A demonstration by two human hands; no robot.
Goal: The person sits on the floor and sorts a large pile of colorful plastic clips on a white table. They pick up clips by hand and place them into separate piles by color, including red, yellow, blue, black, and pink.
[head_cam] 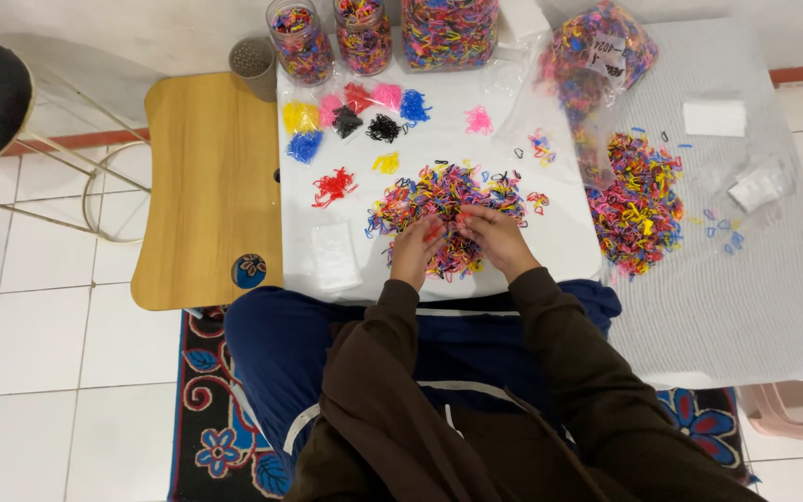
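Mixed band pile (443, 200): lying on the white sheet (550, 246), right under your fingertips.
Left hand (417, 249): you're pinching bands at the pile's near edge.
Right hand (499, 240): fingers curled, picking beside it.
Jars (301, 42): three standing at the back.
Second pile (638, 204): one, sitting well apart, rightward.

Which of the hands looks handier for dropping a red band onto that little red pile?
Probably the left hand. The red pile lies on its side of the mixed band heap, a short open stretch away, while the right hand would have to cross over it.
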